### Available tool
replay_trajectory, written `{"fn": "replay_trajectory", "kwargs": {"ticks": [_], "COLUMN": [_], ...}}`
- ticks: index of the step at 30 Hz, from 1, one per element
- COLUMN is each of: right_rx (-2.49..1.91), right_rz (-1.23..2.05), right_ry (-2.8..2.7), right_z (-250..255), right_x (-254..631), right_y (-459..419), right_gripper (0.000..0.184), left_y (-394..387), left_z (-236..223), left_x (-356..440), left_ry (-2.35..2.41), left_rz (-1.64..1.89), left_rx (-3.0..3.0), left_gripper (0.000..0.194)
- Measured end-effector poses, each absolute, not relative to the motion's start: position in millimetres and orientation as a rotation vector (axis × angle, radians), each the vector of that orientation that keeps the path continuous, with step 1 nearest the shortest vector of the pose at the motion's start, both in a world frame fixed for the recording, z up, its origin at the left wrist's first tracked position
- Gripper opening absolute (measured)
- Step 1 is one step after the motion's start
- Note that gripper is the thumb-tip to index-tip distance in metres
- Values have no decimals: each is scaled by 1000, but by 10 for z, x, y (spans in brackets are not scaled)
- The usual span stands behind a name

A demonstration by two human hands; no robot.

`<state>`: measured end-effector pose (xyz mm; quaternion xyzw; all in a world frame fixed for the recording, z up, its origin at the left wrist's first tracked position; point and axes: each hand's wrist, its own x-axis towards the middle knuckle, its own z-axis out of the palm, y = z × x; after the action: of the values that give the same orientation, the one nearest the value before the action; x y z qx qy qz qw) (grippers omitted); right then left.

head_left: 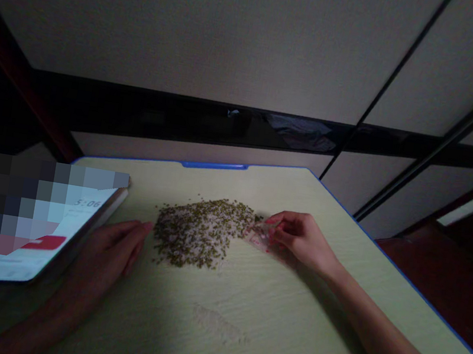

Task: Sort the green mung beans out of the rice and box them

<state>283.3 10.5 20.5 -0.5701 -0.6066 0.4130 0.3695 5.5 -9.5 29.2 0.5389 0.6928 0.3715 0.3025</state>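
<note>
A loose heap of small green beans mixed with pale grains (196, 230) lies spread on the table. My right hand (298, 238) is at the heap's right side, thumb and fingers pinched on a clear plastic bag with red print (261, 235). The bag lies partly crumpled against the heap, and its far part is hard to make out. At the heap's left edge rests my left hand (115, 247), fingertips beside the beans, fingers loosely extended and nothing visible in them. Its palm side is in shadow.
A lit tablet (43, 245), partly blurred out, leans at the left by my left forearm. Pale dust or grains (220, 324) streak the near tabletop. The light table (320, 328) has a blue rim, and a cabinet front (219, 30) stands behind it.
</note>
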Motion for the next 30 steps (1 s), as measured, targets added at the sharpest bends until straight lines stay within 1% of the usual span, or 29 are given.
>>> {"fn": "replay_trajectory", "kwargs": {"ticks": [5, 9, 14, 20, 25, 30], "right_rx": [-1527, -1496, -1538, -1490, -1544, -1544], "right_rz": [964, 1027, 975, 1039, 965, 979], "right_ry": [-1494, -1516, -1473, -1502, -1491, -1486], "right_z": [208, 206, 241, 211, 222, 249], "right_x": [2872, 2865, 2878, 2852, 2880, 2896], "right_y": [118, 120, 120, 114, 126, 125], "right_gripper": [17, 17, 15, 19, 15, 14], "left_y": [-94, -97, -85, -83, -88, -95], "left_z": [264, 280, 265, 264, 272, 257], "left_x": [41, 58, 47, 50, 64, 59], "left_ry": [1848, 1855, 1840, 1842, 1843, 1847], "left_rz": [992, 994, 1006, 1004, 990, 1012], "left_rx": [1433, 1430, 1405, 1407, 1422, 1414], "left_gripper": [37, 37, 36, 37, 37, 38]}}
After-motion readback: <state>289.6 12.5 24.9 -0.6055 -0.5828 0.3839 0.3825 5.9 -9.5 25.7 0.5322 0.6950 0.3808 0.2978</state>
